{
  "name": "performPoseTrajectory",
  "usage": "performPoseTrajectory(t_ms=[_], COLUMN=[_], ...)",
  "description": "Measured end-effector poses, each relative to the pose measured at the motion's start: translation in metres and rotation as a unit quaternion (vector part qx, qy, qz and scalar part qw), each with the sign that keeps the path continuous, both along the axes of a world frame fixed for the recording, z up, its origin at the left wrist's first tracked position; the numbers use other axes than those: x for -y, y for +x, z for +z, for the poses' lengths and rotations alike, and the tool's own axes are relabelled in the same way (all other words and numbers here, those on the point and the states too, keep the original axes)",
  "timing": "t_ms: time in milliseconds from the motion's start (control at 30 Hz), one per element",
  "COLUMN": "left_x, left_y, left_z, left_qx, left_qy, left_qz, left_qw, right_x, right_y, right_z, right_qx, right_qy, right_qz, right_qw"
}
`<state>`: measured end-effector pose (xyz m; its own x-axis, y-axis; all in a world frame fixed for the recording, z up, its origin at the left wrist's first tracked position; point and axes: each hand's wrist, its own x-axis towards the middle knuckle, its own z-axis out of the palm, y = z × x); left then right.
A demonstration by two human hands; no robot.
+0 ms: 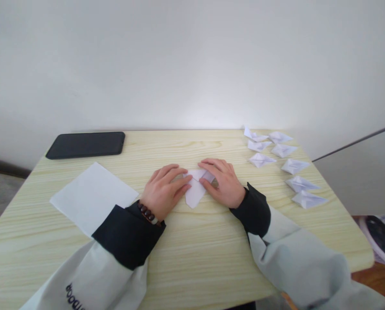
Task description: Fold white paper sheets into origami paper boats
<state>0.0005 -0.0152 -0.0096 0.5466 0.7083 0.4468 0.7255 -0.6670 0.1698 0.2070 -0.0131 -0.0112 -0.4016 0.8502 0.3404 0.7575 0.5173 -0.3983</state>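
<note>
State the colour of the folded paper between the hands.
The folded paper is white; it shows best in the head view.

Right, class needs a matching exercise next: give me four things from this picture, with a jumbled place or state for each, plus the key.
Things:
1. Small folded paper
2. Plain white sheet
3. Flat black object
4. Bead bracelet

Places or states:
A. Worn between the left hand and a black cuff
B. Near the table's far edge, on the left
C. Touched by the fingers of the left hand and the right hand
D. Lying flat, partly hidden behind the black cuff

Pairs: 1-C, 2-D, 3-B, 4-A
</note>
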Motion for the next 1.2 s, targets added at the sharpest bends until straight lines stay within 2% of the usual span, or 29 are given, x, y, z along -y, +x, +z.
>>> performPoseTrajectory(t_ms=[100, 300, 533, 967, 1200], left_x=[-0.0002, 0.0006, -0.0019, 0.0012, 0.0014], left_y=[0.0, 0.0003, -0.0019, 0.0023, 0.0028], left_z=[-0.0009, 0.0002, -0.0055, 0.0018, 0.0038], left_qx=[0.0, 0.009, 0.025, -0.021, -0.036], left_qy=[-0.017, -0.03, -0.007, 0.014, 0.028], left_qz=[-0.029, -0.013, -0.038, -0.032, -0.043], left_qw=[0.999, 0.999, 0.999, 0.999, 0.998], right_x=[-0.0008, -0.0045, -0.0042, 0.0019, -0.0009], right_y=[0.0, 0.0018, 0.0019, -0.0019, 0.0001], right_z=[-0.0011, -0.0037, -0.0028, 0.0034, -0.001], right_qx=[0.007, -0.016, -0.02, -0.022, -0.086], right_qy=[-0.007, -0.005, 0.027, 0.034, 0.03], right_qz=[-0.006, 0.015, 0.019, -0.045, 0.011], right_qw=[1.0, 1.0, 0.999, 0.998, 0.996])
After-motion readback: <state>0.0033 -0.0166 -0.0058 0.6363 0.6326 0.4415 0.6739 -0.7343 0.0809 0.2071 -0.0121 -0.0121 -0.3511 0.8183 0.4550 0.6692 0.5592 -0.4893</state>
